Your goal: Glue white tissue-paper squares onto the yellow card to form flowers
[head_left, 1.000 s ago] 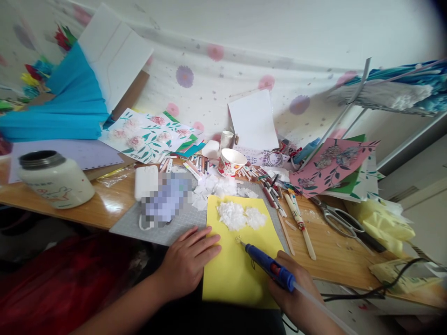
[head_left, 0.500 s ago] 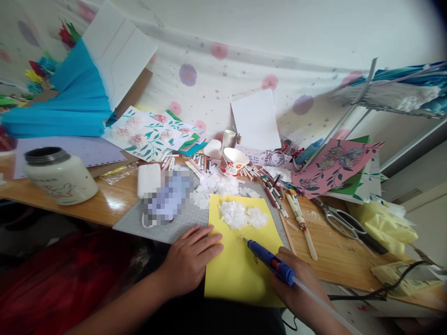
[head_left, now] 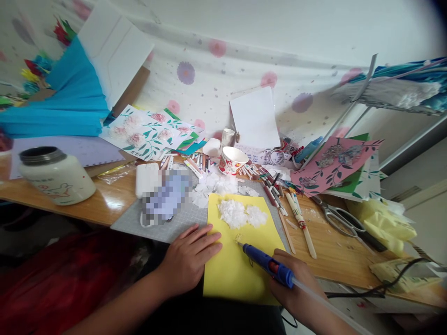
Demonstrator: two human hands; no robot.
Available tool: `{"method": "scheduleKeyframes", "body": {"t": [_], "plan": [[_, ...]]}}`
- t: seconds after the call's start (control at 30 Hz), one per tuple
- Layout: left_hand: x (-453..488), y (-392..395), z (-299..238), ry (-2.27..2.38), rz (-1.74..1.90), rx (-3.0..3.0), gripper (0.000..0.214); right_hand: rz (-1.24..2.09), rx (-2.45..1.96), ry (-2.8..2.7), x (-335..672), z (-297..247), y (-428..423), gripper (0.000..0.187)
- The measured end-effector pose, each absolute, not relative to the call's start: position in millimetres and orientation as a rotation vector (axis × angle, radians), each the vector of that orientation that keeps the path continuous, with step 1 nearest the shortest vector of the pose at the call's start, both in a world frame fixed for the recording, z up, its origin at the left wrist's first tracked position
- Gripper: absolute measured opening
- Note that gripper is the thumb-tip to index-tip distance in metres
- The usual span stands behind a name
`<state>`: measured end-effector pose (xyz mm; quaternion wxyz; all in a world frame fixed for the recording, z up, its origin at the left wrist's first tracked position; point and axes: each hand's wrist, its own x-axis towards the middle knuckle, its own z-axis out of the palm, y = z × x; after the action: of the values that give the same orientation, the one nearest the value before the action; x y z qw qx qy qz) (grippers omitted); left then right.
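Note:
My right hand (head_left: 291, 274) is wrapped round a blue hot glue gun (head_left: 268, 264), and a clear glue stick (head_left: 314, 295) sticks out of its back end. The nozzle points at a small patch of clear glue (head_left: 238, 237) on a yellow sheet of paper (head_left: 240, 274). Above that patch, two fluffy clusters of white paper petals (head_left: 233, 214) sit on the sheet. My left hand (head_left: 190, 256) lies flat, fingers stretched over the sheet's left edge. Loose white paper pieces (head_left: 216, 183) lie just behind the sheet.
A grey cutting mat (head_left: 129, 221) lies under the sheet. Around it are a wide-mouthed jar (head_left: 57, 179), a paper bowl (head_left: 233, 160), several markers (head_left: 274, 195), scissors (head_left: 338, 218) and a pink flower picture (head_left: 335, 163). A black cable (head_left: 377, 291) runs at the right.
The glue gun's nozzle has shifted slightly left and down on the yellow sheet, and the glue patch looks larger. My left hand stays at the sheet's edge.

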<state>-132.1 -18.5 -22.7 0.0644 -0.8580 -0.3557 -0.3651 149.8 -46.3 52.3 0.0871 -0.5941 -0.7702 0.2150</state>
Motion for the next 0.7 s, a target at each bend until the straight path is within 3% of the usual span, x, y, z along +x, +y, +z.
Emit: {"method": "scheduleKeyframes", "body": {"t": [0.7], "plan": [[-131.7, -18.1, -24.2, -1.063, -1.111, -2.567, 0.041, 0.562, -1.947, -2.372, 157.3, 87.7, -18.2, 0.010]]}}
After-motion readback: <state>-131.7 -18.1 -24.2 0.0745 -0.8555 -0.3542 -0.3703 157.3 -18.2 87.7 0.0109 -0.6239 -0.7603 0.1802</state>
